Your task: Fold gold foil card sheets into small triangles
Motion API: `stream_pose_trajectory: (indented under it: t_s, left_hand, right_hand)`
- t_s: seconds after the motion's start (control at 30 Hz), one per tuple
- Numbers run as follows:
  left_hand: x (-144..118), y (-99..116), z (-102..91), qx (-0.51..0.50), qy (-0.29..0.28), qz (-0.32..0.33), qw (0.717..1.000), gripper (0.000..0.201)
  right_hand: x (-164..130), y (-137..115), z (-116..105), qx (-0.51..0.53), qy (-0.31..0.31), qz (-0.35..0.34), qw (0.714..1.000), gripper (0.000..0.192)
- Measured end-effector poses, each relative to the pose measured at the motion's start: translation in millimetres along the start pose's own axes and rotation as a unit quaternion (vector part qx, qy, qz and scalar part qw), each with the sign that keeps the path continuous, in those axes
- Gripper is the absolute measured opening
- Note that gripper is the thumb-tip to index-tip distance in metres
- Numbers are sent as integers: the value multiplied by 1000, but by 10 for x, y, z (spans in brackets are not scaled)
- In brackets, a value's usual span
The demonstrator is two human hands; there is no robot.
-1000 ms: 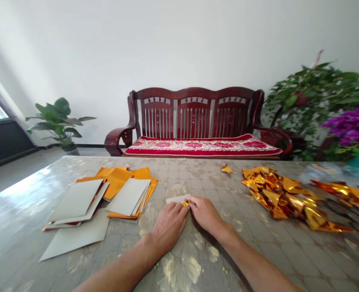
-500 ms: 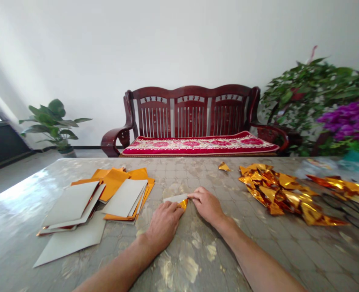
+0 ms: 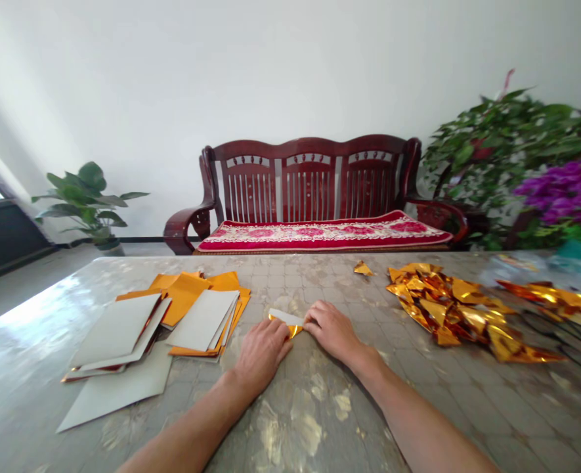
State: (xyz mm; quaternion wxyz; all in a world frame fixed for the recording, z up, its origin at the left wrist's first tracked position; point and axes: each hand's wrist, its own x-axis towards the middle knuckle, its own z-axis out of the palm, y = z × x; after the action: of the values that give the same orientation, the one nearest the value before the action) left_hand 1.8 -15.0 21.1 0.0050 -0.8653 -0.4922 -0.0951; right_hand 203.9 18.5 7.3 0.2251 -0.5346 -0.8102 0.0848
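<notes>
A small sheet of gold foil paper (image 3: 286, 318), partly folded, lies on the table between my hands with its pale back and shiny gold side both showing. My left hand (image 3: 265, 345) bends over its near left part, fingers closed on the paper and hiding some of it. At the paper's right end my right hand (image 3: 330, 326) pinches the corner between thumb and fingers. Left of my hands are a stack of pale-backed sheets (image 3: 117, 328), a second stack (image 3: 205, 320) and orange-gold sheets (image 3: 184, 295). Folded gold foil pieces (image 3: 448, 305) lie heaped on the right.
One folded foil piece (image 3: 363, 268) lies apart near the table's far edge. Dark cables (image 3: 566, 335) and clear plastic (image 3: 514, 268) are at the right. Beyond the patterned table (image 3: 310, 420) stands a wooden bench (image 3: 310, 180), with plants (image 3: 90, 200) on either side.
The paper has turned slightly, its left end now showing a gold edge. My left hand has drawn back a little toward me and left; my right hand stays at the right end.
</notes>
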Motion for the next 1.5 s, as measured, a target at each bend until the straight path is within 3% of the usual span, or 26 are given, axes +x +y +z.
stream_pose_trajectory:
  t_s: [0.17,0.47,0.63,0.8,1.0,1.5]
  left_hand:
    - [75,31,46,37,-7,-20,999,15]
    - [96,117,53,61,-42,-22,997,20]
    - [106,53,35,29,-19,-64,997,24]
    - [104,-62,-7,-44,20,-116,992,23]
    - [122,-95,6,-82,25,-147,985,25]
    - [125,-103,30,-80,36,-144,986,23]
  right_hand:
    - [26,-36,50,-40,3,-37,999,8]
    - [31,-80,78,-41,7,-36,998,11]
    - [62,-60,80,34,14,-17,999,17]
    - [87,-11,101,101,25,-5,995,10]
    - [118,2,131,137,31,22,990,10]
    - [132,-64,151,149,44,45,987,8]
